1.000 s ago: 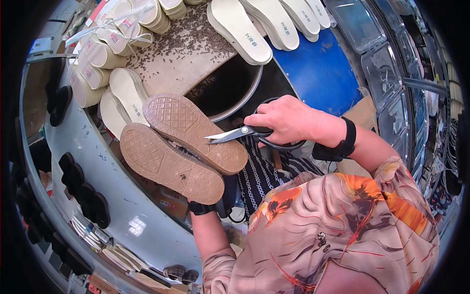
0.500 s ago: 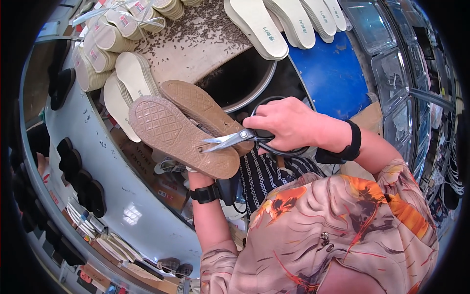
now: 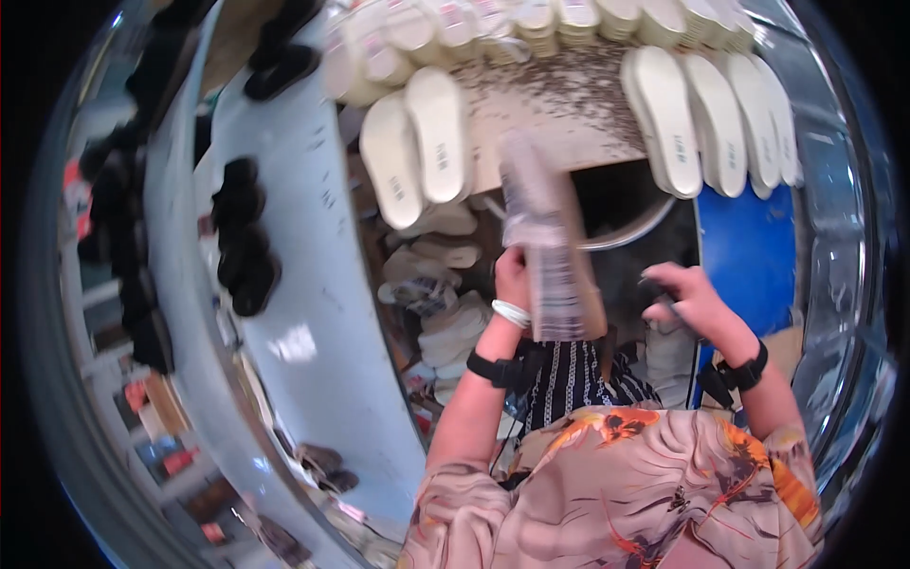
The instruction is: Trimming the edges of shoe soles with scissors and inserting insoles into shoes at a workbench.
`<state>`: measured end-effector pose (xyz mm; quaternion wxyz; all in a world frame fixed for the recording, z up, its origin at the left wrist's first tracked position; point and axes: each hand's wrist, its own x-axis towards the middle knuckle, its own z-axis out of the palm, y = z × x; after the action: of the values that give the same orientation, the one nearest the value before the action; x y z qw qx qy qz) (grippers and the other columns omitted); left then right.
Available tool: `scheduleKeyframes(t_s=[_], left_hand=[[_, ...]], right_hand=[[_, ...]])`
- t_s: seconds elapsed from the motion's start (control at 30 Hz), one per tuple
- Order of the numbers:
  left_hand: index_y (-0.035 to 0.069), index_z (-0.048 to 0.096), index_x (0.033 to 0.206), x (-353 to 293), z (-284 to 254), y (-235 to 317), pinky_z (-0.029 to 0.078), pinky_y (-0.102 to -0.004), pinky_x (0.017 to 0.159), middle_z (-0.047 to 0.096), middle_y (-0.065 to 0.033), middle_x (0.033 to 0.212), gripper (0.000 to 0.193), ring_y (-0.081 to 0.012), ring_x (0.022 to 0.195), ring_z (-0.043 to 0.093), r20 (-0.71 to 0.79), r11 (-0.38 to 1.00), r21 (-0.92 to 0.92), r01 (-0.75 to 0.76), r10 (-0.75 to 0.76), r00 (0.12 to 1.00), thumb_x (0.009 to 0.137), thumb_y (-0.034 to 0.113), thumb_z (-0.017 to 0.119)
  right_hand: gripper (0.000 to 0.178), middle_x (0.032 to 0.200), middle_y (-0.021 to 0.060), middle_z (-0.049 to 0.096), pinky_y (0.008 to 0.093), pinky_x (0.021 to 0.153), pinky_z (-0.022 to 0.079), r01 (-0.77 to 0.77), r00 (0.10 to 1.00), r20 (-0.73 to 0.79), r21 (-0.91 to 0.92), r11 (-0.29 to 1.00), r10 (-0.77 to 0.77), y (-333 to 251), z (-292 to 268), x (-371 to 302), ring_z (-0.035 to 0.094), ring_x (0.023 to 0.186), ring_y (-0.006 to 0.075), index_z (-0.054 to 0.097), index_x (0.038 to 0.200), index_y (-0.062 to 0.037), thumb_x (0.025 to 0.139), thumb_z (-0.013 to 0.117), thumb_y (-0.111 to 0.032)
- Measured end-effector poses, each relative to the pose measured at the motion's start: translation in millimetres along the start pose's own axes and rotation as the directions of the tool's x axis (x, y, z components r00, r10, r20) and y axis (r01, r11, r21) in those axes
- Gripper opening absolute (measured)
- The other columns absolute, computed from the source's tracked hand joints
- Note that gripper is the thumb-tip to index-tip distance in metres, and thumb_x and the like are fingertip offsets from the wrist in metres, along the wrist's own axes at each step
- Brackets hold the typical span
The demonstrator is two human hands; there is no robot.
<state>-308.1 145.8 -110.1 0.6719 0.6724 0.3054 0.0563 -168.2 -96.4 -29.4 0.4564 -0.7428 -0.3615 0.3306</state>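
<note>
My left hand (image 3: 510, 273) is closed round a pair of slippers (image 3: 553, 284), held upright and pressed together in front of my lap. The pair is smeared by motion; a greyish striped upper faces up and a brown sole edge shows on its right. Well to the right of it, my right hand (image 3: 700, 302) is closed on scissors (image 3: 658, 292). Only a dark blurred part of them shows at the fingers, and the blades cannot be made out. Behind the slippers lies a dark round opening with a metal rim (image 3: 626, 239).
Cream insoles lie in stacks at the left (image 3: 441, 142) and right (image 3: 668, 123) of the tabletop (image 3: 488, 119), with small dark bits scattered between. Tied insole bundles (image 3: 531, 28) line the back. A blue panel (image 3: 749, 256) is at right; a pale board with dark slippers (image 3: 248, 237) stands left.
The slippers have turned from soles up to upright, with an upper now showing. My right hand has drawn the scissors away from the sole to the right. The whole view has shifted.
</note>
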Motion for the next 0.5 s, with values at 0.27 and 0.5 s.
scheduleKeyframes(t_s=[0.27, 0.5], left_hand=[[0.001, 0.059, 0.073, -129.2, -76.4, 131.6, 0.043, -0.0416, 0.056, 0.055, -0.0202, 0.067, 0.011, -0.0368, 0.063, 0.055, -0.29, 0.748, 0.653, -0.117, 0.39, 0.874, 0.074, 0.012, 0.059], [-0.006, 0.058, 0.085, -262.0, -103.9, 166.9, 0.045, -0.0272, 0.061, 0.06, -0.003, 0.078, 0.018, -0.0124, 0.07, 0.054, -0.513, 0.703, -0.709, -0.055, -0.461, 0.724, 0.08, 0.012, 0.059]], right_hand=[[0.045, 0.048, 0.0042, 0.049, 0.0233, 0.031, 0.034, -0.66, 0.745, 0.015, 0.161, 0.734, 0.667, 36.8, -27.7, -27.6, 0.045, 0.033, 0.0114, 0.048, 0.118, -0.0035, 0.077, 0.06, -0.016], [0.053, 0.08, 0.0116, 0.061, 0.0294, 0.066, 0.046, -0.274, 0.959, -0.023, -0.316, 0.908, 0.281, 20.9, 12.2, 7.2, 0.058, 0.07, 0.0173, 0.055, 0.111, -0.0051, 0.065, 0.073, -0.024]])
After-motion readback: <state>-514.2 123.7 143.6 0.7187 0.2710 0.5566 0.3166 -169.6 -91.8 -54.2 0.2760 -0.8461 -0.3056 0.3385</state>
